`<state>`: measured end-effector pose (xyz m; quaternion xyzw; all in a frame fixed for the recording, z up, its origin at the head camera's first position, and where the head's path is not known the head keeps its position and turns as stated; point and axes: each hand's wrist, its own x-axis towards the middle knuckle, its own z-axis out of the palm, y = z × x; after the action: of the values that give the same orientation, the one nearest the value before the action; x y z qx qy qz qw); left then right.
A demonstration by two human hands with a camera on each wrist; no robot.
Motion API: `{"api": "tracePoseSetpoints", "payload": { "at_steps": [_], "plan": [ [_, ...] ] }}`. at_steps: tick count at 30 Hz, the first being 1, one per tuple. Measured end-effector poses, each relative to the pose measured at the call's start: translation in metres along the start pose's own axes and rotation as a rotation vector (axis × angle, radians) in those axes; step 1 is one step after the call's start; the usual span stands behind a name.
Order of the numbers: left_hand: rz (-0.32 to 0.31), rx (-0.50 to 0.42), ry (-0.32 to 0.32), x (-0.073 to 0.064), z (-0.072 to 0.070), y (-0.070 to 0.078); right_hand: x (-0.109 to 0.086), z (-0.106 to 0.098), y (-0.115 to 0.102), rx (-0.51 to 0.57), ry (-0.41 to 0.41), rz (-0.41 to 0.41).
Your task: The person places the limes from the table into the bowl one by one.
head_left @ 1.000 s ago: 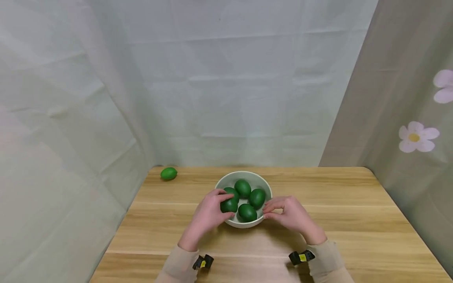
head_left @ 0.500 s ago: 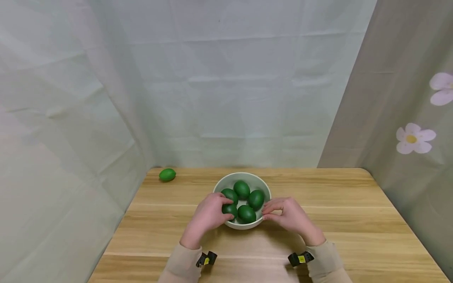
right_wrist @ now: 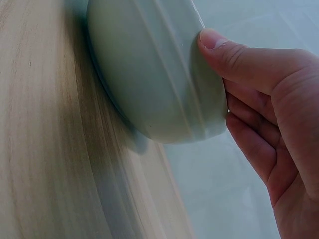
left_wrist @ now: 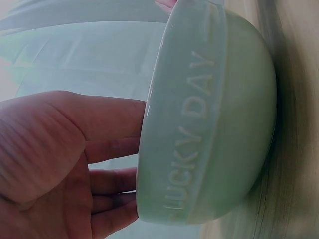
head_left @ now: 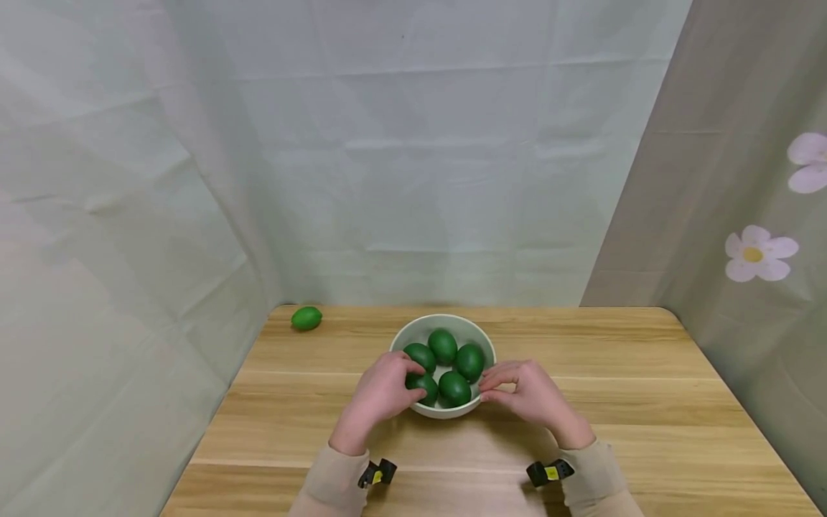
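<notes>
A pale green bowl [head_left: 442, 413], with "LUCKY DAY" raised on its side in the left wrist view, holds several dark green egg-shaped fruits [head_left: 443, 346]. My left hand [head_left: 381, 388] reaches over its left rim, thumb and fingers spread around the front-left fruit [head_left: 423, 388]. In the left wrist view the left fingertips are hidden behind the bowl wall [left_wrist: 209, 139]. On the opposite side my right hand [head_left: 526, 391] pinches the rim. The right thumb [right_wrist: 212, 42] presses on the bowl's outside edge, with the other fingers reaching behind it.
A brighter green lime-like fruit [head_left: 306, 318] lies at the table's back left corner. The wooden table [head_left: 614, 431] extends to both sides of the bowl. Pale curtains [head_left: 413, 179] hang behind and beside it, with flowers printed on the right one.
The front-left fruit has dropped lower in the bowl as my left hand lowered slightly. It and the front fruit then shifted right while the left hand stayed still. My right hand keeps its place.
</notes>
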<state>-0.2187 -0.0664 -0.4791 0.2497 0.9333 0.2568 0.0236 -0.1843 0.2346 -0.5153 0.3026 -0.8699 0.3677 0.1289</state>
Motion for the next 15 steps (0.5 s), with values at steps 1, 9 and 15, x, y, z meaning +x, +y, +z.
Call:
{"api": "tracePoseSetpoints", "payload": {
  "at_steps": [1,9,15],
  "plan": [
    [0.000,-0.002,0.001,0.0000,-0.0001,-0.0001,0.0001,-0.0002,0.0001,-0.002,0.000,-0.001],
    [0.006,-0.012,0.009,-0.0007,-0.0015,0.0005,0.0002,-0.0010,0.0009,-0.007,0.000,-0.004],
    [0.010,-0.009,0.014,-0.0018,-0.0018,0.0007,0.0001,-0.0002,0.0008,0.001,0.004,-0.006]
  ]
}}
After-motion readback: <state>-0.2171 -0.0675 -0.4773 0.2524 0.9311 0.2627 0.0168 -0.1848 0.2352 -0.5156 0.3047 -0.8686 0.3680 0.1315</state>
